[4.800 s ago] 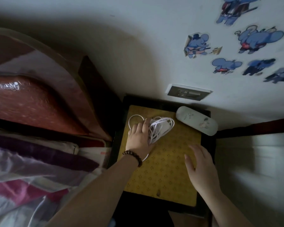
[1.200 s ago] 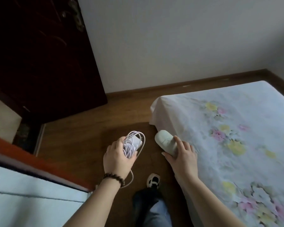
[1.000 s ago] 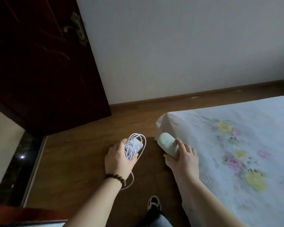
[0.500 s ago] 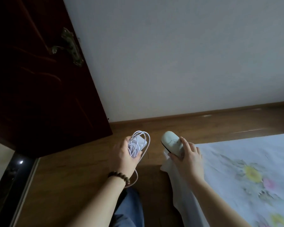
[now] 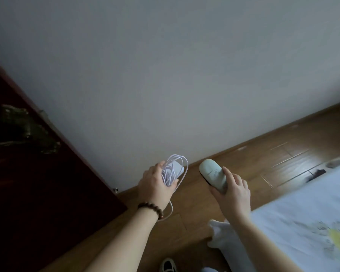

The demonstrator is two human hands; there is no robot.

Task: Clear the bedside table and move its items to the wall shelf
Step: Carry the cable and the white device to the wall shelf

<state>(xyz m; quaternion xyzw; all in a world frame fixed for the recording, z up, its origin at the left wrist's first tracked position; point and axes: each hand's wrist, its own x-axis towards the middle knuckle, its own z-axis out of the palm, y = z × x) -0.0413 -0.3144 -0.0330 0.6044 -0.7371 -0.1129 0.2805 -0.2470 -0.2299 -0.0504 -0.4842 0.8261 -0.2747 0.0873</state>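
Charger cable [image 5: 173,169] and case [image 5: 214,176] are both up in the air, one in each hand, out over the wooden floor [image 5: 283,154] near the foot of a plain pale wall [image 5: 185,65]. Over on the left stands a dark wooden door [image 5: 37,183] with a tarnished metal handle [image 5: 22,132]. Next comes the left hand [image 5: 155,185], a beaded bracelet [image 5: 151,209] on its wrist, fingers curled round the white cable – a loose bundle of loops wound about a small white plug block, with one strand hanging down past the wrist. Just beside it, not touching, the right hand [image 5: 232,193] grips a pale rounded case from below and behind, thumb on one side, fingers on the other; its far end points up and away toward the wall. Low down, between the two forearms, a dark shoe [image 5: 168,266] shows on the floor. On the right lies a bed [image 5: 302,213] under a white sheet with a faint flower print – its corner hangs down just under the right forearm.
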